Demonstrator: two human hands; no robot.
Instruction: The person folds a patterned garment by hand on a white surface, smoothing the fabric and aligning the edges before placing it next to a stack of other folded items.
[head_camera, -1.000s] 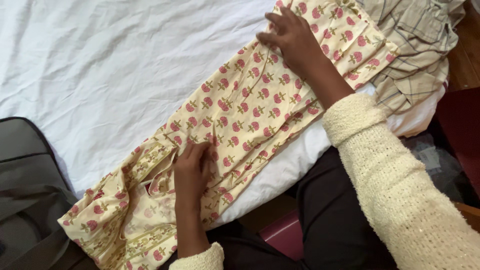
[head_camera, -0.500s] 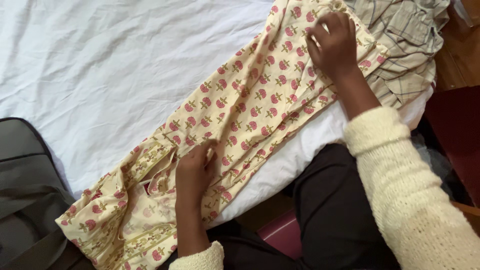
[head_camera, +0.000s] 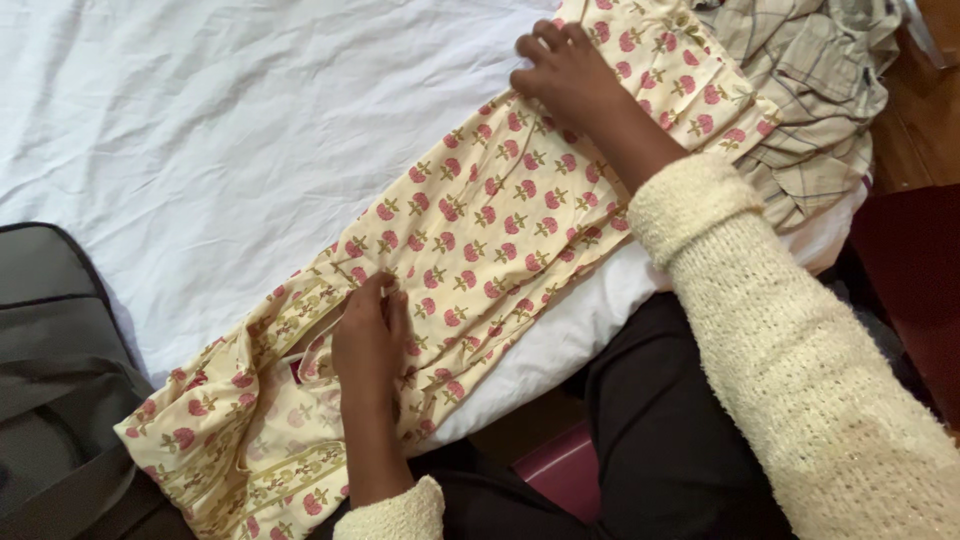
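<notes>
Garment (head_camera: 480, 230) lies on sheet (head_camera: 220, 130), between bag (head_camera: 50, 370) and shirt (head_camera: 810, 90).

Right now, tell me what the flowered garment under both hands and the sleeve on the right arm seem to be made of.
The flowered garment looks like thin woven cotton, matte: it lies flat with soft creases and its pink flower print is crisp. It could be a blend. The left hand and the right hand press on it. The cream sleeve looks like a fuzzy, nubby knit, wool or acrylic; the loops show.

Showing one floral garment (head_camera: 500, 220), one plaid garment (head_camera: 810, 100), one white sheet (head_camera: 220, 130), one grey bag (head_camera: 50, 380). Two hands showing: left hand (head_camera: 368, 340), right hand (head_camera: 570, 75). Two cream sleeves showing (head_camera: 790, 340).
</notes>
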